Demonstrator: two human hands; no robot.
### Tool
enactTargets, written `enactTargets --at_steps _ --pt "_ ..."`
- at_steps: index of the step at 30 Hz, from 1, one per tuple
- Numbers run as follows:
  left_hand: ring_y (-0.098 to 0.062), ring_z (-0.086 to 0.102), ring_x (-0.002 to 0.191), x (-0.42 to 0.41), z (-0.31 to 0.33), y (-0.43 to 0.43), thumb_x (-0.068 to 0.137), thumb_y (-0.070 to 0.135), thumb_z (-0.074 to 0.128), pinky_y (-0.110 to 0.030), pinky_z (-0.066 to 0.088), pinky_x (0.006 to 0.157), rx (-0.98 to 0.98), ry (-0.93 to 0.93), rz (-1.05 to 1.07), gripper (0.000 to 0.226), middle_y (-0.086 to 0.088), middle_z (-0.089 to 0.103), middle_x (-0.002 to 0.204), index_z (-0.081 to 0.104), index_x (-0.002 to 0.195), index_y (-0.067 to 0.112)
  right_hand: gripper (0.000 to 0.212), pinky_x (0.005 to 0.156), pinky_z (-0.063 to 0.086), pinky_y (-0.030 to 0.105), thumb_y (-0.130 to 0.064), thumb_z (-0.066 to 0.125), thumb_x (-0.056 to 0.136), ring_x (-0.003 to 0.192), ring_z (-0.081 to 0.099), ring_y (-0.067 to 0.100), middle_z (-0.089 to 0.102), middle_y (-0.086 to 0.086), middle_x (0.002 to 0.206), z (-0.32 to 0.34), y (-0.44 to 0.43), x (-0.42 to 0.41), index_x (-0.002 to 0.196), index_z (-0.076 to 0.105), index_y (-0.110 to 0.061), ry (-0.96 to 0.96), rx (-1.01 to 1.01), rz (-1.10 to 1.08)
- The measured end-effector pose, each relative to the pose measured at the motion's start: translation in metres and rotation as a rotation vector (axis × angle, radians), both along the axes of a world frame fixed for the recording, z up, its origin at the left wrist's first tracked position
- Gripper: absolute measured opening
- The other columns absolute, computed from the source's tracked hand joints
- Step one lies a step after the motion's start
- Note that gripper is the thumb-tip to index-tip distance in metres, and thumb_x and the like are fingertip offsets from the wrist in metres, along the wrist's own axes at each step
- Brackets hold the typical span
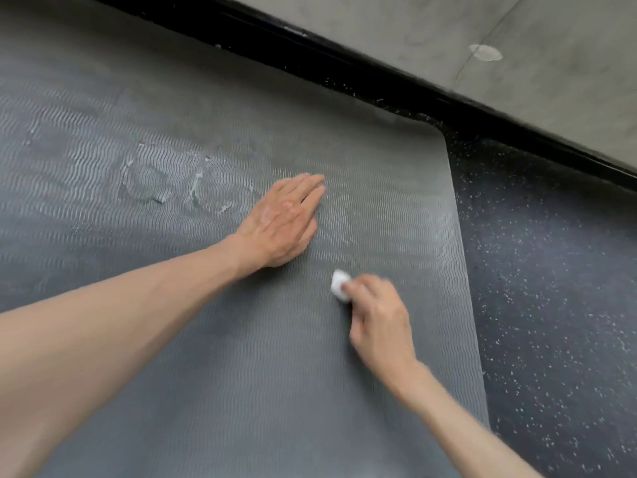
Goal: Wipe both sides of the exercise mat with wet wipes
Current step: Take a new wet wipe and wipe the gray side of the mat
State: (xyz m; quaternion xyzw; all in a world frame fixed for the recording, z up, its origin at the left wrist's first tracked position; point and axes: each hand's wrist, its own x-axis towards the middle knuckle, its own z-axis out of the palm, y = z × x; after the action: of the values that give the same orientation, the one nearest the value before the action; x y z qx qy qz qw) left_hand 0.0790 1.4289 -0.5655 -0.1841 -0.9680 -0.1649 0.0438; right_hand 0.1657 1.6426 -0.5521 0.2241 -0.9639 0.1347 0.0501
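Wiping hand: your right hand [379, 322] pinches a crumpled white wet wipe [339, 286] in curled fingers, on the exercise mat [241, 391] near its right edge.
Bracing hand: your left hand [281, 224] lies flat on the mat, fingers straight, just left of and beyond the wet wipe.
Mat: grey, ribbed, spread over speckled floor [551, 270]; rounded far corner near black skirting [344, 62].

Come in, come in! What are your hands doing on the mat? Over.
Left hand flat on the grey ribbed exercise mat. Right hand pinching a wadded white wet wipe against it. Pale scuffed patches to the left; nothing blocking.
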Motion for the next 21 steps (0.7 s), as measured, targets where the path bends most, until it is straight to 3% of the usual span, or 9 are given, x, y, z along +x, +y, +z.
enactTargets --at_steps 2,4,7,9,13,15,18,21 --pt "-0.037 0.046 0.131 -0.011 -0.005 0.0 0.09 0.029 0.027 -0.046 0.034 0.112 -0.001 0.001 0.023 0.06 -0.022 0.048 0.143 0.049 0.135 -0.004 0.03 0.065 0.044 0.035 -0.002 0.042 0.081 0.073 0.053 0.029 0.06 0.007 0.093 0.002 0.005 0.025 0.1 0.064 -0.01 -0.035 0.0 0.126" --pt "-0.038 0.047 0.13 -0.021 -0.01 0.003 0.09 0.029 0.027 -0.046 0.035 0.112 -0.005 0.001 0.022 0.06 -0.022 0.049 0.142 0.049 0.134 -0.004 0.031 0.065 0.043 0.034 -0.001 0.041 0.077 0.073 0.053 0.03 0.061 0.008 0.091 0.004 0.006 -0.002 0.096 0.066 -0.009 -0.041 0.005 0.143" --pt "-0.04 0.047 0.128 -0.035 -0.009 0.008 0.09 0.029 0.026 -0.047 0.036 0.111 0.005 -0.027 0.049 0.061 -0.025 0.049 0.14 0.048 0.133 -0.008 0.031 0.062 0.043 0.035 0.001 0.046 0.077 0.071 0.054 0.033 0.063 0.011 0.089 0.002 0.002 -0.069 0.095 0.07 -0.008 0.04 0.041 -0.067" --pt "-0.04 0.049 0.123 -0.044 -0.005 0.012 0.09 0.028 0.029 -0.046 0.036 0.107 0.015 -0.017 0.079 0.058 -0.025 0.051 0.134 0.05 0.129 -0.009 0.03 0.064 0.041 0.036 0.001 0.047 0.079 0.072 0.055 0.033 0.063 0.011 0.089 0.0 -0.003 -0.069 0.096 0.069 -0.008 0.054 -0.016 -0.139" --pt "-0.037 0.048 0.122 -0.058 -0.007 0.016 0.092 0.024 0.032 -0.045 0.036 0.109 0.044 -0.034 0.14 0.053 -0.024 0.05 0.134 0.047 0.13 -0.01 0.027 0.068 0.044 0.032 -0.004 0.045 0.08 0.078 0.052 0.026 0.06 0.004 0.094 -0.001 -0.004 0.001 0.099 0.061 -0.015 -0.011 -0.085 0.049" --pt "-0.038 0.046 0.125 -0.064 -0.013 0.02 0.093 0.026 0.029 -0.045 0.034 0.111 0.068 -0.044 0.149 0.056 -0.024 0.048 0.136 0.046 0.132 -0.01 0.029 0.063 0.046 0.036 -0.003 0.043 0.077 0.075 0.052 0.027 0.061 0.004 0.09 -0.001 -0.001 -0.02 0.096 0.059 -0.017 -0.015 -0.095 0.084" --pt "-0.036 0.038 0.135 -0.069 -0.021 0.023 0.097 0.023 0.038 -0.043 0.028 0.116 0.077 -0.044 0.169 0.053 -0.022 0.042 0.145 0.04 0.139 -0.008 0.031 0.06 0.043 0.038 0.0 0.042 0.075 0.071 0.052 0.03 0.063 0.006 0.086 -0.002 -0.003 -0.091 0.09 0.068 -0.011 0.071 -0.048 -0.07" --pt "-0.031 0.035 0.14 -0.07 -0.021 0.021 0.098 0.023 0.039 -0.04 0.023 0.119 0.104 -0.03 0.192 0.053 -0.018 0.039 0.15 0.038 0.143 -0.004 0.029 0.065 0.04 0.033 0.001 0.046 0.077 0.074 0.051 0.029 0.064 0.006 0.089 -0.005 -0.006 -0.093 0.091 0.069 -0.009 0.08 -0.088 -0.136"
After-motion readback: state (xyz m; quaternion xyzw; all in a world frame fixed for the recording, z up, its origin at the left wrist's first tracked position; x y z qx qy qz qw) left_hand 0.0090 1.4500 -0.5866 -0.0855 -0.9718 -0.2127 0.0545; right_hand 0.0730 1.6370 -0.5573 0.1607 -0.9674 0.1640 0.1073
